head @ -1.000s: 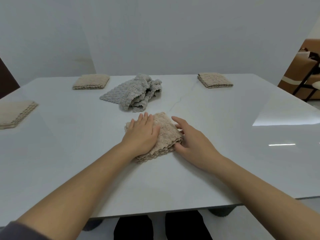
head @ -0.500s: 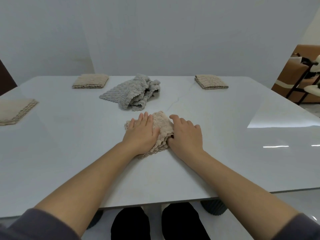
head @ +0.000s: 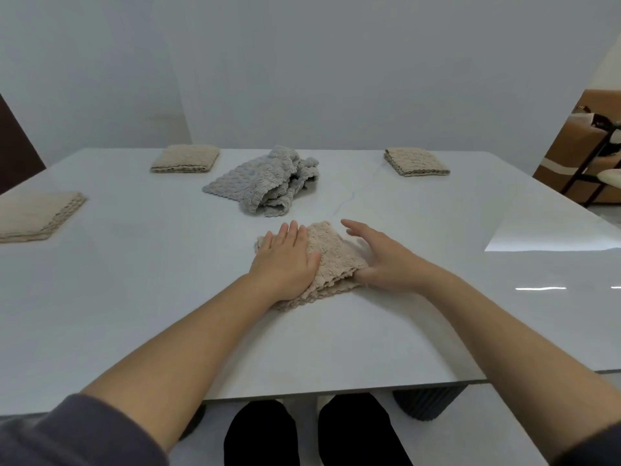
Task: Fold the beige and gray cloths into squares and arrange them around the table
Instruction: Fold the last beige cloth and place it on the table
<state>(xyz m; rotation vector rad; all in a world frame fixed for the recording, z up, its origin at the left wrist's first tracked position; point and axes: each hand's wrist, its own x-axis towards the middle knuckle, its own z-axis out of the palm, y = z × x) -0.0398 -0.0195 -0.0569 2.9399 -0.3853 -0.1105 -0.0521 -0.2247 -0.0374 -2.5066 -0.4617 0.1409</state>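
A folded beige cloth (head: 336,260) lies in the middle of the white table (head: 134,297). My left hand (head: 285,260) presses flat on its left half, fingers together. My right hand (head: 383,260) rests against the cloth's right edge, its thumb at the near corner and its fingers spread, slightly lifted. Behind it sits a crumpled gray cloth (head: 265,186), unfolded. Three folded beige squares lie around the table: one at the left edge (head: 37,215), one at the far left (head: 184,158), one at the far right (head: 416,161).
The table's near edge runs just above my knees. A dark ribbed table leg (head: 426,403) stands under the right front. A brown box and a dark chair frame (head: 588,159) stand off the table's right side.
My right hand slid across the beige cloth toward my left hand, then drew back to the cloth's right edge with its fingers spread. My left hand stayed pressed on the cloth.
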